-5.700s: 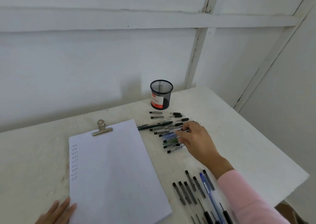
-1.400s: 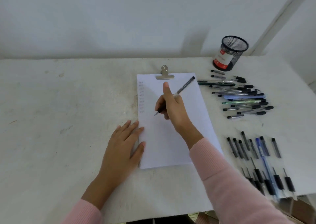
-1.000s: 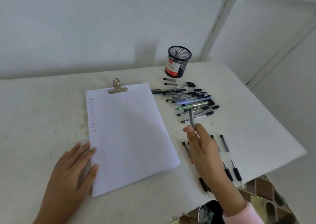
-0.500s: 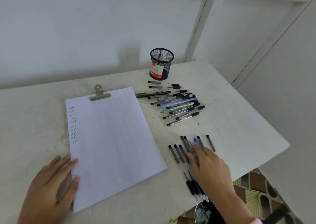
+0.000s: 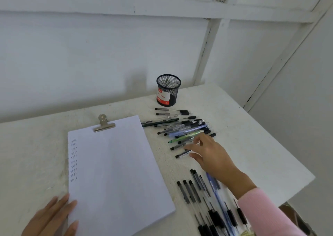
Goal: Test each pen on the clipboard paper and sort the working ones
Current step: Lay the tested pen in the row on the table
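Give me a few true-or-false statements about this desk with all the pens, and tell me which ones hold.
1. The mesh cup stands upright at the far side of the table. True.
2. The right hand is writing on the paper. False: it reaches over the loose pens lying beside the paper.
3. The left hand lies flat at the paper's near-left corner. True.
4. The paper is blank. False: a column of small marks runs down its left side.
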